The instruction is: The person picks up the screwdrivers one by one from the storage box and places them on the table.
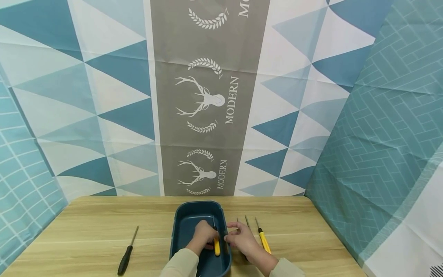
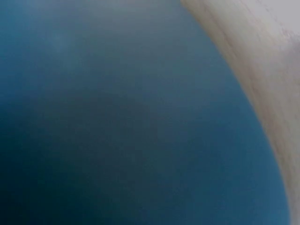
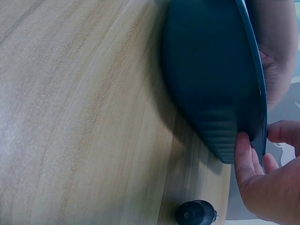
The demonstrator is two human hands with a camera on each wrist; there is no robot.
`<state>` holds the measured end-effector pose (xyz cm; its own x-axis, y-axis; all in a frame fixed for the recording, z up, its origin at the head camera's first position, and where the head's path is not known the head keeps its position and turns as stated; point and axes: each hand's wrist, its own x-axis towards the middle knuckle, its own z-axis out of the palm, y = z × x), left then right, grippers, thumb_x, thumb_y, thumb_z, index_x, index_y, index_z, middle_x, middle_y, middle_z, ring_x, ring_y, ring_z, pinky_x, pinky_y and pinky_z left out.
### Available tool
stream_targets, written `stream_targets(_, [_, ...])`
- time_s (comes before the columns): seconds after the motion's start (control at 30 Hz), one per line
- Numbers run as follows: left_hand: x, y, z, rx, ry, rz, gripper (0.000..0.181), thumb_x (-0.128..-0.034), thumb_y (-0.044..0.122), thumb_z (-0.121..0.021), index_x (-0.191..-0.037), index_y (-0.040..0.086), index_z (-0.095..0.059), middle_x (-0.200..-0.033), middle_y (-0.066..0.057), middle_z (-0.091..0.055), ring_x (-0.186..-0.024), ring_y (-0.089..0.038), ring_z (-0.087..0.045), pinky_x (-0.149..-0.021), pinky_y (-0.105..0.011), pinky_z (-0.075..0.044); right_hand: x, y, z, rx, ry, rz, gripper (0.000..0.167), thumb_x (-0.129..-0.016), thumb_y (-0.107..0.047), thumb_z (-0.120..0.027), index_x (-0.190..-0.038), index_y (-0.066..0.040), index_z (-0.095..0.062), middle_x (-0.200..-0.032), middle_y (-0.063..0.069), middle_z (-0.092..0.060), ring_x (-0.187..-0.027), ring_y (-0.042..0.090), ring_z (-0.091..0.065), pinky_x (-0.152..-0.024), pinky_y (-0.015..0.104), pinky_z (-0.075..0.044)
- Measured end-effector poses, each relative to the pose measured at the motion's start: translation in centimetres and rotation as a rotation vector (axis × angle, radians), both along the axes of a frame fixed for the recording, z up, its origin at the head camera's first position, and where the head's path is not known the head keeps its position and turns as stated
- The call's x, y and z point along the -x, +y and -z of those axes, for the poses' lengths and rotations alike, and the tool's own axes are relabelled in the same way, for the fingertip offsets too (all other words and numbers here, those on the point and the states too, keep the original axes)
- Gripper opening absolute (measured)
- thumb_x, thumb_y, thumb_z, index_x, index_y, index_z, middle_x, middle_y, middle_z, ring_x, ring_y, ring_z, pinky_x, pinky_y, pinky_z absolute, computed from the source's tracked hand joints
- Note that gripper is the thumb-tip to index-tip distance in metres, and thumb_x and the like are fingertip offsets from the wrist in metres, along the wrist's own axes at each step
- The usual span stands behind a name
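My left hand [image 1: 205, 233] reaches down into a dark blue plastic bin [image 1: 183, 209]. Its curled fingers hold a screwdriver with a yellow handle [image 1: 217, 247] and black collar, near the bin's right wall. The left wrist view shows only blurred blue bin surface [image 2: 140, 117] and a pale edge. With thumb and fingers on either side, my right hand [image 1: 243, 239] pinches the bin's right rim, as the right wrist view [image 3: 269, 187] confirms. Beside that hand lies another yellow-handled screwdriver [image 1: 264, 241], partly covered by the wrist.
A black-handled screwdriver [image 1: 126, 258] lies left of the bin on the wooden table [image 1: 86, 231]. More metal shafts [image 1: 247, 221] poke out beyond the right hand. One black handle end [image 3: 194, 213] appears near that hand. A patterned cloth [image 1: 204, 100] hangs behind the table.
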<state>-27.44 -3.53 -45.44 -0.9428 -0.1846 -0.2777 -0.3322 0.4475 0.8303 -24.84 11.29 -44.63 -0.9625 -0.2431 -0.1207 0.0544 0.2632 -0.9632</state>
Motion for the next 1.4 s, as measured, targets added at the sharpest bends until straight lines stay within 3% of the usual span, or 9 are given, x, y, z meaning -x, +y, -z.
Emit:
stream_targets(0.33, [-0.1, 0.0, -0.2, 0.06, -0.025, 0.031, 0.036, -0.0695, -0.001, -0.071, -0.098, -0.008, -0.05, -0.078, -0.014, -0.048, -0.062, -0.022, -0.057, -0.052, -0.034, -0.055, -0.1, 0.0, 0.0, 0.001, 0.009, -0.003, 0.044, -0.082, -0.005, -0.062, -0.123, 0.005, -0.05, -0.092, 0.01, -0.062, -0.076, 0.013, -0.059, -0.07, 0.034, -0.054])
stream_targets(0.57, [-0.5, 0.2, -0.3, 0.105, 0.026, 0.054, 0.027, -0.0681, -0.002, -0.071, -0.088, -0.006, -0.053, -0.073, -0.013, -0.05, -0.056, -0.022, -0.058, -0.047, -0.033, -0.054, -0.1, 0.0, -0.1, -0.005, 0.008, 0.006, 0.043, -0.081, -0.004, -0.063, -0.122, 0.004, -0.051, -0.089, 0.009, -0.06, -0.074, 0.013, -0.057, -0.068, 0.033, -0.053])
stream_targets(0.73, [-0.6, 0.2, -0.5, 0.128, 0.025, 0.062, 0.027, -0.0688, 0.0, -0.072, -0.088, -0.006, -0.054, -0.073, -0.012, -0.05, -0.057, -0.022, -0.058, -0.048, -0.033, -0.054, 0.0, 0.0, -0.1, -0.013, 0.0, 0.008, 0.043, -0.081, -0.005, -0.063, -0.122, 0.004, -0.051, -0.09, 0.01, -0.061, -0.074, 0.013, -0.057, -0.068, 0.034, -0.053])
stream_targets(1.03, [-0.1, -0.3, -0.4, 0.058, -0.058, 0.079, 0.035, -0.0698, 0.005, -0.069, -0.098, -0.007, -0.051, -0.08, -0.013, -0.05, -0.067, -0.024, -0.056, -0.054, -0.036, -0.055, 0.0, 0.0, -0.1, -0.014, -0.008, 0.01, 0.043, -0.082, -0.004, -0.063, -0.123, 0.004, -0.05, -0.09, 0.01, -0.06, -0.075, 0.014, -0.057, -0.069, 0.035, -0.053])
stream_targets(1.4, [0.0, -0.9, -0.4, 0.02, -0.051, 0.077, 0.04, -0.0725, 0.008, -0.067, -0.105, -0.007, -0.05, -0.086, -0.014, -0.05, -0.072, -0.025, -0.056, -0.057, -0.038, -0.056, 0.1, 0.0, 0.0, -0.018, -0.014, 0.009, 0.044, -0.082, -0.005, -0.063, -0.123, 0.004, -0.05, -0.092, 0.01, -0.06, -0.076, 0.014, -0.057, -0.07, 0.036, -0.053])
